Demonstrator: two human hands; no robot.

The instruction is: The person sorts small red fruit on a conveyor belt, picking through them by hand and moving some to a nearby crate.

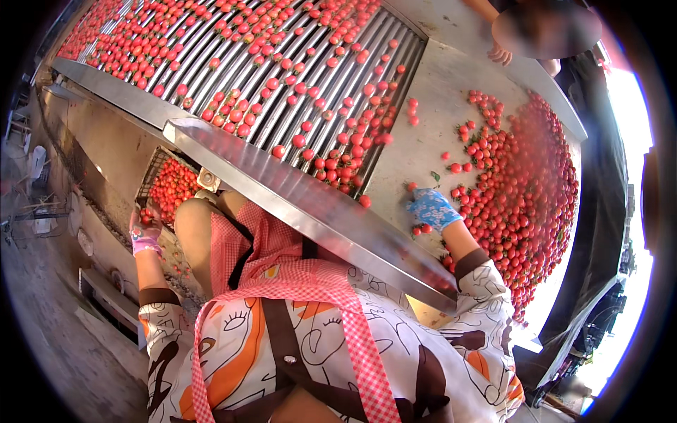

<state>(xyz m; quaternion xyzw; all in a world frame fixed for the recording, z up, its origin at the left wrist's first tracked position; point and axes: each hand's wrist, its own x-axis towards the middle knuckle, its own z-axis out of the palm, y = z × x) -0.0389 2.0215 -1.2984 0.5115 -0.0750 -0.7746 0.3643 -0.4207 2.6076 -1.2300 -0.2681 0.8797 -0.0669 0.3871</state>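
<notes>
My right hand (pixel 433 210), in a blue flowered glove, is low over the metal sorting table (pixel 405 151), back upward and fingers stretched out. Small red tomatoes (pixel 421 229) lie beside it, and one is at its fingertips. To its right a big heap of red tomatoes (pixel 525 190) covers the table. My left hand (pixel 145 229), in a pink glove, is down at the near left corner of a dark plastic crate (pixel 146 185) filled with small red tomatoes. Its fingers are blurred among the red there, so I cannot make out what they grip, if anything.
A roller conveyor (pixel 282 116) with many scattered tomatoes spans the far left. A raised metal edge (pixel 303 204) runs between my lap and the rollers. Another person's hand (pixel 500 55) hangs over the table's far side. A dark sheet (pixel 599 204) borders the right.
</notes>
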